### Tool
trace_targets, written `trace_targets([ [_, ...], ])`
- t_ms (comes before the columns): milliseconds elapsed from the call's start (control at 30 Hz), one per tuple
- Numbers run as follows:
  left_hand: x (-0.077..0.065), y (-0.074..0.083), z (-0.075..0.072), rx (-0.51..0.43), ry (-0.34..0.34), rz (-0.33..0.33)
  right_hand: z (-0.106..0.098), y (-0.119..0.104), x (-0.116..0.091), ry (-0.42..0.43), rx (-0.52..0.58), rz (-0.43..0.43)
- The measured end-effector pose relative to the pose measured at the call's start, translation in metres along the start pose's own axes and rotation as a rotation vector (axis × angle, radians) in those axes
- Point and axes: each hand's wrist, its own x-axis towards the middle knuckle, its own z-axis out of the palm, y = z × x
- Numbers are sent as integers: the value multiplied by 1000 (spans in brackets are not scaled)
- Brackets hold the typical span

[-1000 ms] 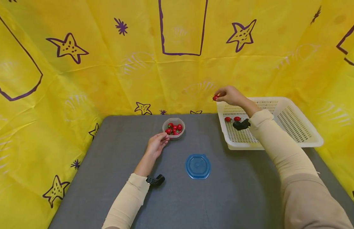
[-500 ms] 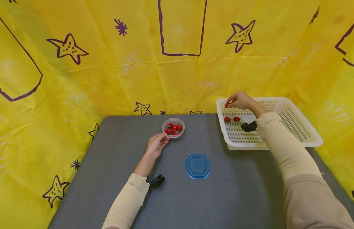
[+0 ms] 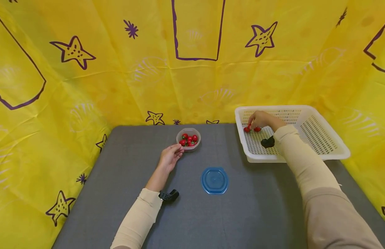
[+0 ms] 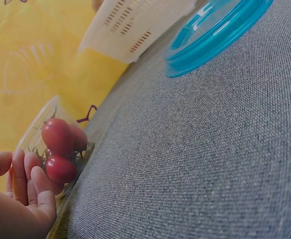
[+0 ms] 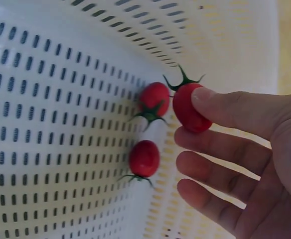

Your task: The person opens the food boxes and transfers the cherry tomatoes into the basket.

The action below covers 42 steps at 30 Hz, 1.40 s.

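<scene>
My left hand holds the near rim of a small clear plastic container with its fingertips. Inside it lie several cherry tomatoes, red with green stems. My right hand is lowered into a white perforated plastic basket. Between thumb and index finger it pinches one cherry tomato, its green stem pointing up in the right wrist view. Close beside that one, two more cherry tomatoes, one upper and one lower, rest in the basket.
A blue round lid lies flat on the grey table, between the forearms and nearer than the container. Yellow patterned cloth hangs behind and at both sides. Each wrist wears a black strap device.
My right hand has moved right and then down into the basket, carrying the cherry tomato from above the basket's left rim. The left hand and container stay in place.
</scene>
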Motion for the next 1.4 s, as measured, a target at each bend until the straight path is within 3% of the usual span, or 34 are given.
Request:
trace_targets([
  [300,0,2,2,8,3,6,16,11,8,-127,63,63],
  [633,-2,2,3,23,-4,-7,25,8,2,-155,-42,80],
  [800,0,2,4,20,-5,-3,16,6,2,-118,-103,60],
  [1033,1,4,4,12,-5,2,-4,-11,0,22,-278,8],
  [1200,2,3,4,6,3,-3,-15,-26,0,68,-271,-3],
  [1400,1,0,3,-5,11,-9,-20,-39,2,57,-290,-42],
])
